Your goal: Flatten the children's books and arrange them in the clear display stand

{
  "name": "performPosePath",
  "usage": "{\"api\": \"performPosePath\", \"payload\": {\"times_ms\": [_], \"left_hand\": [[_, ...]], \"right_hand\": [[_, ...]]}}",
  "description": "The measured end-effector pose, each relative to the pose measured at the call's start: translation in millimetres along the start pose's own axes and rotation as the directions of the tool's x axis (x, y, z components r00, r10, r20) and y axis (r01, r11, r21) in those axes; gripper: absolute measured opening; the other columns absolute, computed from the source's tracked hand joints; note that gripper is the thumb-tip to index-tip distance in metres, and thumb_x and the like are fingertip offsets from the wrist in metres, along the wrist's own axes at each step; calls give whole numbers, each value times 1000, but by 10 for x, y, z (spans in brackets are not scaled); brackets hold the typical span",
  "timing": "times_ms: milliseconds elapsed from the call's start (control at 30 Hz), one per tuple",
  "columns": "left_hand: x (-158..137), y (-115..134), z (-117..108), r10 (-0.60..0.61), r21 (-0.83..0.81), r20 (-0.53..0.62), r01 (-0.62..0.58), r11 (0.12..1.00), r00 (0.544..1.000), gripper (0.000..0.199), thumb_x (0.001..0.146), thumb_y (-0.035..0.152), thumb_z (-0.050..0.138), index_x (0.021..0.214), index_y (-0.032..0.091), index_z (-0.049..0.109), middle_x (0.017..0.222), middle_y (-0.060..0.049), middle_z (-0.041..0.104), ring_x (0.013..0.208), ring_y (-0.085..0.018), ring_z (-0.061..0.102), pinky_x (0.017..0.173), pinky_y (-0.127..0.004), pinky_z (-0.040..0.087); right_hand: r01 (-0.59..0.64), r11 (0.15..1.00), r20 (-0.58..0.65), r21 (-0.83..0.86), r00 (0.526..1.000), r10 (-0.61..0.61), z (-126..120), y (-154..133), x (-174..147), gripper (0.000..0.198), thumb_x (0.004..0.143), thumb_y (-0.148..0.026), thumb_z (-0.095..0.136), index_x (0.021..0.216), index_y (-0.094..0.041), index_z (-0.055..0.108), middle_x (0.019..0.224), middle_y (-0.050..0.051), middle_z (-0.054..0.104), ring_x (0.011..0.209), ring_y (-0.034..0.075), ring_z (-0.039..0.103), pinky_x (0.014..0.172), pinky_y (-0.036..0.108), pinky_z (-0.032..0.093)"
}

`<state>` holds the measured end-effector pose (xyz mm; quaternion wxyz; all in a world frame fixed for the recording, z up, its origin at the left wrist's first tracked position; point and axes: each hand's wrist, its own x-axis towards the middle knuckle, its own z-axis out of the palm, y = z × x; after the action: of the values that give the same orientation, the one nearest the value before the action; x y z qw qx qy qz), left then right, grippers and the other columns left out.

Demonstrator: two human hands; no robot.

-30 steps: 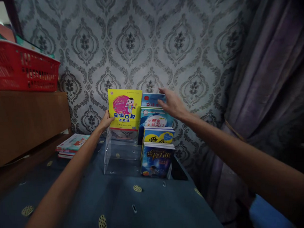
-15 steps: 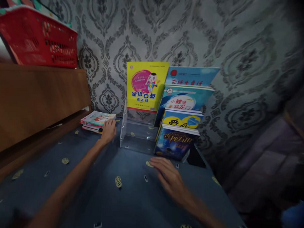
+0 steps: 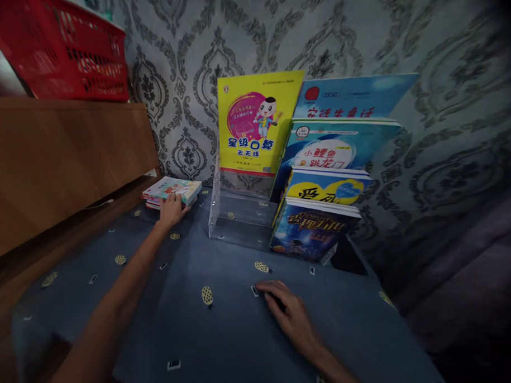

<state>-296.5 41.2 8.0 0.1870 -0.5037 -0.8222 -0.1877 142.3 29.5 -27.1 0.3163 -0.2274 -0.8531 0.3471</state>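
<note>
At the left, a small stack of books with a pale illustrated cover on top lies on the blue cloth. My left hand is at its near edge, fingertips over the top cover and thumb low by the side, closed on the upper book. My right hand rests over the cloth, fingers loosely curved, thumb apart, nothing in it. Beyond it stands a clear acrylic book rack. A yellow workbook leans in its left part. Several books, the front one a dark blue book, stand stepped in the right part.
A red plastic basket sits on a wooden cabinet at the left. The patterned blue cloth covers the surface under my arms. A dark flat object lies right of the rack. Patterned wallpaper rises behind.
My left hand has moved from the stack's right end to its near edge, fingers over the top cover. My right hand has drawn back slightly from the rack. The view has shifted closer.
</note>
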Motion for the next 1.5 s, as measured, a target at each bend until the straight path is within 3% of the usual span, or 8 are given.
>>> {"api": "performPosePath", "payload": {"times_ms": [167,533,800,1133,1500], "left_hand": [[-83,72,-184,-40,125,117,26,992,992,45,96,40,51,136,17,50,143,-22,53,134,-37,47,114,-69,21],[-36,112,-380,-45,173,155,17,985,987,38,98,46,51,117,15,63,128,-20,66,121,-35,59,111,-62,30],[-161,38,-388,54,234,151,-89,968,987,37,95,42,56,117,13,62,124,-21,67,117,-38,61,108,-65,29],[-260,25,-361,207,353,153,-249,902,966,35,94,18,46,124,7,61,114,-25,69,108,-36,66,108,-55,32],[-907,-20,-562,280,396,118,-304,866,953,38,95,12,42,128,9,59,120,-23,67,111,-35,65,106,-55,38]], "right_hand": [[-18,1000,9,20,1000,18,26,84,-19,30,98,-33,48,104,-24,76,103,11,76,99,25,72,88,41,59],[54,999,35,-2,998,-54,16,85,-36,29,99,-28,47,106,-24,75,105,11,76,102,25,71,90,42,58],[90,996,26,-8,996,-90,52,147,-37,27,99,-25,47,104,-24,73,104,11,76,101,25,71,88,43,59],[118,993,21,-12,993,-117,50,128,-44,27,98,-23,47,105,-24,73,104,10,76,102,24,70,89,42,59],[140,990,35,-17,990,-140,47,143,-50,28,96,-19,48,104,-23,74,105,10,76,103,24,70,91,43,59]]}}
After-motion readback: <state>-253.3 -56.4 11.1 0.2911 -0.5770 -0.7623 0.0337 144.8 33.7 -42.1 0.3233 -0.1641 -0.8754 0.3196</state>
